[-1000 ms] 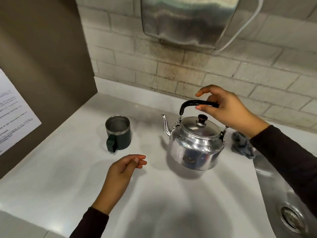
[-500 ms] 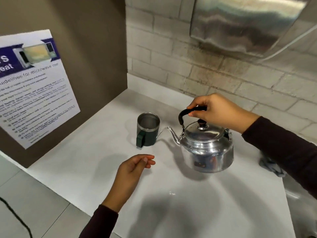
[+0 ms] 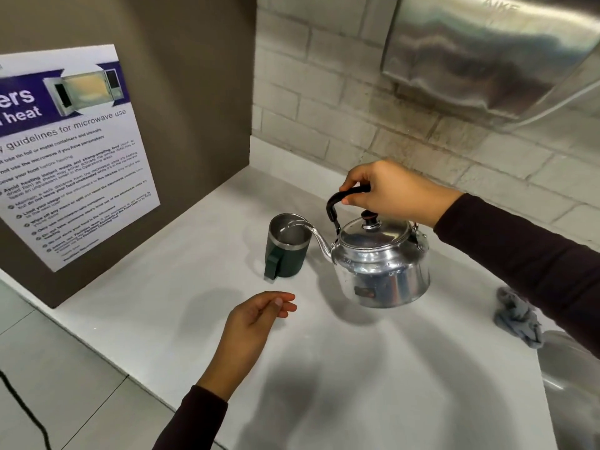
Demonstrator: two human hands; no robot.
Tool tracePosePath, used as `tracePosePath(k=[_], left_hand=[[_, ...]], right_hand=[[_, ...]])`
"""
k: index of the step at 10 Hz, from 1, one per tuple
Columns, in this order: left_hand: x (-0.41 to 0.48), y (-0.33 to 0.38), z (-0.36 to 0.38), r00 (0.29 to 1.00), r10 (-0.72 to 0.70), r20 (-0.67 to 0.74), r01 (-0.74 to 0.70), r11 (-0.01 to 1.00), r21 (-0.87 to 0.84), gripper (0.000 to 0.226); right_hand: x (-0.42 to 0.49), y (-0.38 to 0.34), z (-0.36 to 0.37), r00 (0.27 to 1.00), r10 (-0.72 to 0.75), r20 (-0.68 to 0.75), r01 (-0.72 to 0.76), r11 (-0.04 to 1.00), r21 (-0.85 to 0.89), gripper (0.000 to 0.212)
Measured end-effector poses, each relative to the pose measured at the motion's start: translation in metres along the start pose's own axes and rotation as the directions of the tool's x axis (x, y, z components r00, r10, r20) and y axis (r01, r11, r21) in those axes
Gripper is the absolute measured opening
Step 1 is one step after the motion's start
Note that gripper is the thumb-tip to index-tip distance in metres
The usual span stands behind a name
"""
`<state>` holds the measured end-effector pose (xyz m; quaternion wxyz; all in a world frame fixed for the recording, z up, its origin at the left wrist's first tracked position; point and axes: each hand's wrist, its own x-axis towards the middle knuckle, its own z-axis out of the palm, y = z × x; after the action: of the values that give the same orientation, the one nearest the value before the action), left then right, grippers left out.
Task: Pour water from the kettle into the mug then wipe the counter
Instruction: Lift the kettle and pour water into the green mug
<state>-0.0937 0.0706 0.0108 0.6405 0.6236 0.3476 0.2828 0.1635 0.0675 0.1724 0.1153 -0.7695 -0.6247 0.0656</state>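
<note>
My right hand (image 3: 394, 192) grips the black handle of a shiny metal kettle (image 3: 383, 264), held above the white counter (image 3: 357, 368) and tipped to the left. Its spout reaches over the rim of a dark green mug (image 3: 285, 246) with a steel inside, and a thin stream of water runs from the spout into it. The mug stands upright, handle toward me. My left hand (image 3: 256, 316) hovers low over the counter in front of the mug, fingers loosely curled, holding nothing. A crumpled grey cloth (image 3: 516, 316) lies at the right, partly hidden by my right sleeve.
A brown side panel (image 3: 194, 92) with a microwave guideline poster (image 3: 68, 151) walls the counter's left. A steel dispenser (image 3: 487, 50) hangs on the brick wall above. A steel sink (image 3: 574, 394) sits at the right edge. Tiled floor lies below left.
The kettle has moved left to the mug and tipped further; its spout is now over the rim and water flows. The view has shifted closer. My left hand stays in place.
</note>
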Motion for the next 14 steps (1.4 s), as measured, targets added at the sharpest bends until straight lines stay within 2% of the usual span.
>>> tracePosePath(k=[2, 4, 8, 14], left_hand=[[0.0, 0.002, -0.001, 1.0, 0.004, -0.01, -0.004, 1.0, -0.013, 0.027], [0.001, 0.001, -0.002, 1.0, 0.002, -0.007, -0.002, 1.0, -0.004, 0.027], [0.001, 0.0, -0.003, 1.0, 0.018, -0.006, -0.018, 1.0, -0.001, 0.027], [0.003, -0.001, 0.001, 1.0, 0.019, 0.01, -0.019, 1.0, 0.008, 0.027]], right_hand=[[0.009, -0.011, -0.003, 0.997, -0.042, 0.058, 0.047, 0.996, -0.078, 0.014], [0.012, -0.016, -0.008, 0.996, -0.06, 0.071, 0.066, 0.995, -0.079, 0.009], [0.017, -0.023, -0.016, 0.992, -0.078, 0.096, 0.095, 0.977, -0.192, 0.016], [0.017, -0.025, -0.024, 0.986, -0.112, 0.127, 0.14, 0.961, -0.237, 0.019]])
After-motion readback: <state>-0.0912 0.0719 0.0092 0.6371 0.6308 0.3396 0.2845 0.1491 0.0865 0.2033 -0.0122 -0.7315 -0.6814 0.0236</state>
